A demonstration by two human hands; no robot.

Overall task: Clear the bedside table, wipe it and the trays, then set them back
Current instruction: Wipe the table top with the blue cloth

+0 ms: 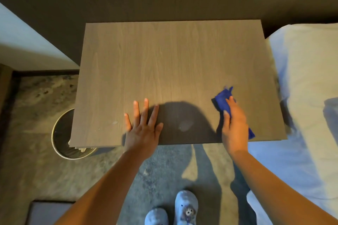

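Looking straight down on the rectangular grey-brown wood-grain bedside table top [173, 64]. The left hand [143, 131] lies flat at the table's 6 o'clock edge, palm down, fingers straight and spread apart, holding nothing. Over at 4 o'clock, the right hand [235, 129] is closed around a crumpled deep-blue cleaning cloth [222, 99], which it holds down on the wood. One end of the cloth pokes out beyond the fingertips toward 12 o'clock, and another corner shows by the wrist at the table's near edge. Between the two hands, inside the dark shadow on the surface, sits a pale round smudge [185, 125].

At the table's 8 o'clock, partly tucked under its corner, stands a round metal-rimmed waste bin [54, 129] with a dark liner on the mottled carpet. At 3 o'clock, a bed with pale sheets [301, 78] sits just beside the table. Down at 6 o'clock, a pair of light-blue slippers [185, 206] is on the floor.
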